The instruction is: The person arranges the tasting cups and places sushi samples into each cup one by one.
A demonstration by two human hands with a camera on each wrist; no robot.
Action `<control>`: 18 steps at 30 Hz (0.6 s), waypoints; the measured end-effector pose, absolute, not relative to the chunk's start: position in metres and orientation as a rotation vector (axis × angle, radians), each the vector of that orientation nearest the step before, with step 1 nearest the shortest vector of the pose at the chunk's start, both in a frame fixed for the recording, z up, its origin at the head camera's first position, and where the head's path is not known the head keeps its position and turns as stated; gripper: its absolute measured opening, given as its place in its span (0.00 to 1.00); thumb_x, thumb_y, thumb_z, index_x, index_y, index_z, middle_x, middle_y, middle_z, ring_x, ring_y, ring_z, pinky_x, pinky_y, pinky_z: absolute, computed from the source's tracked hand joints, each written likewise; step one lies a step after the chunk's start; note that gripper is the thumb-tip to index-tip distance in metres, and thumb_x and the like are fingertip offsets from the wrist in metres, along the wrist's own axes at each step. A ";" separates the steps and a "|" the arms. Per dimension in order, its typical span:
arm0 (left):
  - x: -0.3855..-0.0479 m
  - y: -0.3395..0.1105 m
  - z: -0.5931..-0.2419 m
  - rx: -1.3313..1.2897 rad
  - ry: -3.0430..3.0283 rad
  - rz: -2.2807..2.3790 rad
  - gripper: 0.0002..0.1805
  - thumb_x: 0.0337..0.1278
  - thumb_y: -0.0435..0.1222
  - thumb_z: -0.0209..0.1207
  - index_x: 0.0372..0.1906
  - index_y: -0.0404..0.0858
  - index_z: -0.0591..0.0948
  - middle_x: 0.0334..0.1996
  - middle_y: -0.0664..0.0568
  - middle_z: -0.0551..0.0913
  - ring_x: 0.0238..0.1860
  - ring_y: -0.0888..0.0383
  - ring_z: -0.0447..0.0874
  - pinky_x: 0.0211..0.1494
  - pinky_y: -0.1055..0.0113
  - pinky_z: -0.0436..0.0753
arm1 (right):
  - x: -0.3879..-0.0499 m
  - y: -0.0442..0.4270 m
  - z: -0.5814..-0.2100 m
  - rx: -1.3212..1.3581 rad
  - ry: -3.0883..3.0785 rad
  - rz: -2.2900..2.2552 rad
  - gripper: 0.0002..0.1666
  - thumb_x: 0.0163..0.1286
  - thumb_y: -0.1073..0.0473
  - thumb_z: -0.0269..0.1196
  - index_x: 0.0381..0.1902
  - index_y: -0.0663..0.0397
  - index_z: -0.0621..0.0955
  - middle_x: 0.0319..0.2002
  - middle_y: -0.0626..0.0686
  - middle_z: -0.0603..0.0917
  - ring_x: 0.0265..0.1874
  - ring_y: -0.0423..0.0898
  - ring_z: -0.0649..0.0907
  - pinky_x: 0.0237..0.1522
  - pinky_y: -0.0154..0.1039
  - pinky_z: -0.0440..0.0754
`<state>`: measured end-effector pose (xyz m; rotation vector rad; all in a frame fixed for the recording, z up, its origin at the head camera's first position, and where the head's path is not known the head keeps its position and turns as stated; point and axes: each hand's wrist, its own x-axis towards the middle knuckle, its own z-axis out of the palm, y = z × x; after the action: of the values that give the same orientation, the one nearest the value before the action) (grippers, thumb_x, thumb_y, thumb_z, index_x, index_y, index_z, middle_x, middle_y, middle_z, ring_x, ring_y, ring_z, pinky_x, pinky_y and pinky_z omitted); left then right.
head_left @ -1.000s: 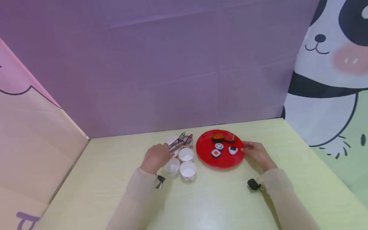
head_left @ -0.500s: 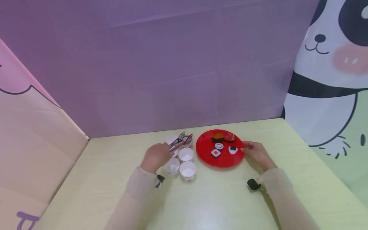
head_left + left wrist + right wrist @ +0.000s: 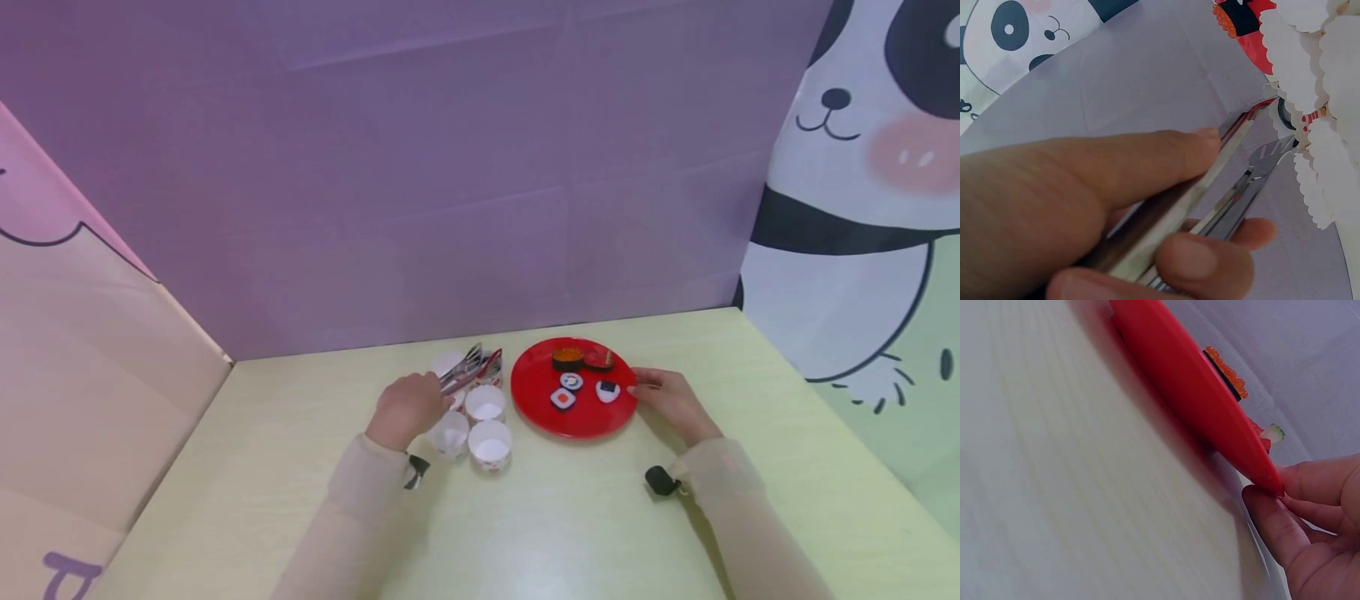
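Observation:
In the head view, my left hand (image 3: 408, 408) grips metal tongs (image 3: 461, 375) over a cluster of white paper cups (image 3: 491, 450). The tongs' two arms (image 3: 1235, 200) stand apart; their tips reach the scalloped cup rims, and whether they pinch anything is unclear. My right hand (image 3: 671, 406) pinches the right rim of a red plate (image 3: 538, 412), thumb and fingers on either side of the edge. Toy sushi lies on the plate: an orange roe piece (image 3: 567, 360), a red-topped piece (image 3: 599, 360), a round roll (image 3: 572, 382), an orange-centred roll (image 3: 563, 400) and a rice ball (image 3: 608, 392).
Everything stands on a pale wooden table (image 3: 525, 533) near its back edge. Behind rises a purple cloth backdrop (image 3: 450, 208). A panda-printed sheet (image 3: 840, 317) hangs at the right. A small black object (image 3: 662, 481) sits by the right wrist.

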<state>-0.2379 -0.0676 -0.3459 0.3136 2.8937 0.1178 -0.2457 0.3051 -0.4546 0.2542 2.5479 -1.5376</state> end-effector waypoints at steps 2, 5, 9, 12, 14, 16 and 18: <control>-0.238 -0.068 -0.346 0.312 2.895 0.116 0.20 0.64 0.47 0.54 0.42 0.31 0.76 0.25 0.45 0.76 0.25 0.53 0.75 0.28 0.60 0.78 | -0.246 0.305 -0.455 0.246 2.554 -1.536 0.30 0.72 0.56 0.53 0.68 0.62 0.63 0.66 0.65 0.65 0.66 0.63 0.61 0.63 0.59 0.62; -0.238 -0.067 -0.347 0.310 2.895 0.116 0.20 0.64 0.47 0.54 0.41 0.31 0.76 0.25 0.45 0.76 0.25 0.53 0.75 0.28 0.60 0.78 | -0.246 0.306 -0.456 0.243 2.555 -1.540 0.30 0.72 0.56 0.53 0.68 0.62 0.63 0.66 0.65 0.66 0.65 0.63 0.62 0.63 0.58 0.62; -0.238 -0.067 -0.347 0.307 2.889 0.117 0.20 0.65 0.47 0.54 0.41 0.31 0.76 0.24 0.46 0.76 0.25 0.53 0.75 0.28 0.60 0.77 | -0.247 0.306 -0.456 0.240 2.555 -1.548 0.30 0.72 0.56 0.53 0.68 0.62 0.63 0.66 0.65 0.66 0.66 0.63 0.61 0.63 0.58 0.62; -0.238 -0.068 -0.346 0.305 2.890 0.107 0.21 0.65 0.48 0.53 0.42 0.31 0.76 0.24 0.45 0.76 0.25 0.53 0.75 0.28 0.60 0.78 | -0.246 0.306 -0.456 0.231 2.560 -1.547 0.30 0.72 0.57 0.53 0.68 0.62 0.63 0.66 0.65 0.66 0.66 0.63 0.61 0.64 0.59 0.61; -0.238 -0.068 -0.346 0.308 2.893 0.096 0.22 0.65 0.48 0.53 0.43 0.30 0.76 0.25 0.45 0.76 0.25 0.53 0.76 0.28 0.60 0.78 | -0.246 0.306 -0.456 0.232 2.562 -1.544 0.30 0.72 0.57 0.53 0.68 0.61 0.63 0.66 0.65 0.66 0.66 0.63 0.61 0.64 0.59 0.61; -0.238 -0.069 -0.345 0.313 2.898 0.083 0.23 0.65 0.49 0.53 0.44 0.30 0.76 0.25 0.44 0.77 0.25 0.52 0.76 0.29 0.59 0.79 | -0.247 0.306 -0.457 0.231 2.562 -1.541 0.30 0.72 0.56 0.53 0.68 0.62 0.63 0.66 0.65 0.66 0.65 0.63 0.61 0.64 0.59 0.61; -0.237 -0.070 -0.344 0.314 2.900 0.076 0.23 0.65 0.49 0.53 0.45 0.30 0.76 0.25 0.44 0.77 0.25 0.52 0.76 0.29 0.59 0.79 | -0.247 0.306 -0.457 0.235 2.559 -1.536 0.31 0.72 0.56 0.53 0.68 0.62 0.63 0.66 0.65 0.65 0.65 0.63 0.61 0.63 0.58 0.62</control>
<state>-0.2372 -0.0698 -0.3439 0.3145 2.8999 0.0760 -0.2473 0.3063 -0.4573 0.2345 2.5589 -1.5358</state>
